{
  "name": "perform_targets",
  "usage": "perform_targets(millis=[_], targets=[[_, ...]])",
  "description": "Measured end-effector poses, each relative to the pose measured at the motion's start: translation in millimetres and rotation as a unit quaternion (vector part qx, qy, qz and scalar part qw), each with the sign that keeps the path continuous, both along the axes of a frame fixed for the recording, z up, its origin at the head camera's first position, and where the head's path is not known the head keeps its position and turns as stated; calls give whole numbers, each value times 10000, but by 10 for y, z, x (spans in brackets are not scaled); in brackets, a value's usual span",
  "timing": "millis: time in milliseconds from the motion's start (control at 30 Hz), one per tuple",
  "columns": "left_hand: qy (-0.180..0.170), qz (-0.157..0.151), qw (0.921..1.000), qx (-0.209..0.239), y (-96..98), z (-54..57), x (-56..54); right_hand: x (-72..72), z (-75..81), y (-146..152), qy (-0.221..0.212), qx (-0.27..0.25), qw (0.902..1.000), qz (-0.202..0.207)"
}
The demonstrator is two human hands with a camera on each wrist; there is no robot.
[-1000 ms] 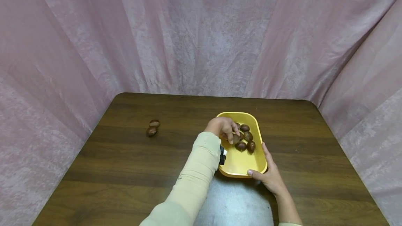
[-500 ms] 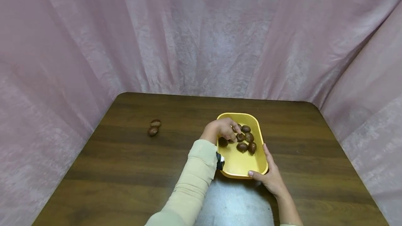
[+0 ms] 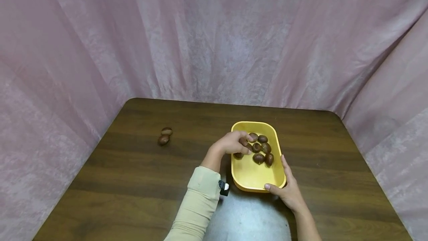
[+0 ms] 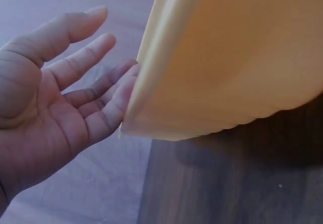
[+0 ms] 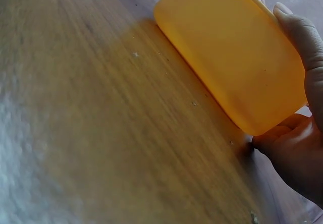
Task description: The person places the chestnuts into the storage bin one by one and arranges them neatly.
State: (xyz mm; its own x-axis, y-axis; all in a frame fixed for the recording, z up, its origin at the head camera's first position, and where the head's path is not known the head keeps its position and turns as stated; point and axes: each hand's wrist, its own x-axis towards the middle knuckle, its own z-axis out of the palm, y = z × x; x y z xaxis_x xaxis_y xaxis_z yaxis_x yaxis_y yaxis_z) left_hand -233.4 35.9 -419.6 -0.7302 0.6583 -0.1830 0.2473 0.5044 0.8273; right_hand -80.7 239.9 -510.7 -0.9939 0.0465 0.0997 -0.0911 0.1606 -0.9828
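Several glossy brown chestnuts (image 3: 259,158) lie in the far half of a yellow plastic tray (image 3: 252,177). My left hand (image 3: 234,142) reaches over the tray's left rim, its fingers above the chestnuts on that side and partly covering them. In the left wrist view the left hand (image 4: 65,88) has loosely spread fingers with nothing between them, close to the tray wall (image 4: 222,67). My right hand (image 3: 289,190) grips the tray's near right corner, thumb on the rim. The right wrist view shows the right hand's thumb (image 5: 303,37) along the tray wall and fingers at its lower corner.
Two more chestnuts (image 3: 164,140) lie touching on the left part of the dark wooden table (image 3: 133,181). A grey, shiny patch (image 3: 247,218) is on the table's near edge. Pink curtains (image 3: 214,40) hang behind and beside the table.
My left hand and forearm have drawn back to the left, toward the tray's left rim, uncovering more chestnuts. The right hand keeps its grip on the tray corner.
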Motion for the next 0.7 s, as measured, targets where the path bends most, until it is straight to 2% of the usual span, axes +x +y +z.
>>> perform_targets(millis=[133,300,533,700], targets=[[173,83,9994,302,-62,-2,102,0,20,7,-6,52,10000,7],[490,250,9966,606,-180,-27,174,0,23,5,34,59,10000,25],[350,560,9922,1061,-365,-70,263,3,16,-9,29,44,10000,68],[575,911,9887,1045,-476,-108,306,-5,18,-13,44,-27,10000,72]])
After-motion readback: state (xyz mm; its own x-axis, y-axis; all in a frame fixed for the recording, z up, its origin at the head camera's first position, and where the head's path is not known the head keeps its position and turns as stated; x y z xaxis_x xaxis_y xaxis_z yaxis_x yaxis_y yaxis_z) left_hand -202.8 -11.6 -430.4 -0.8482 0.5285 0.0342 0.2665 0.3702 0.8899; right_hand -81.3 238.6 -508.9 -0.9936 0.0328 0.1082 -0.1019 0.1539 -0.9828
